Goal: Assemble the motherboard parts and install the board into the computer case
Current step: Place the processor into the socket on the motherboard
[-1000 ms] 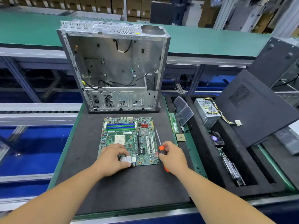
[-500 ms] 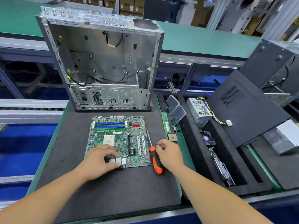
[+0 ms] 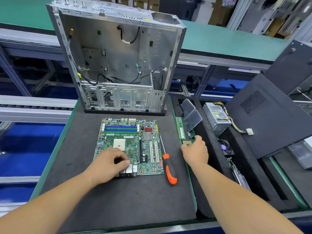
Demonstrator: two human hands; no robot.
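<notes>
One head-worn wide-angle view — looking forward and down, close over the mat (image 3: pixel 118 200), motherboard (image 3: pixel 130 146) centred, case (image 3: pixel 118 61) upright beyond it.

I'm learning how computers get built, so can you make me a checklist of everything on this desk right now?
Surface: black foam mat on a green-edged bench.
Job's things: motherboard flat on the mat; open computer case standing behind it; RAM stick and CPU chip at the mat's right edge.
Clutter: orange-handled screwdriver beside the board; power supply, small fan and black side panel at the foam tray.
Hands: left hand rests on the board's near edge; right hand touches the CPU chip.
Cables: loose wires inside the case; yellow-black leads from the power supply.
Surroundings: conveyor lines, stacked boxes.
</notes>
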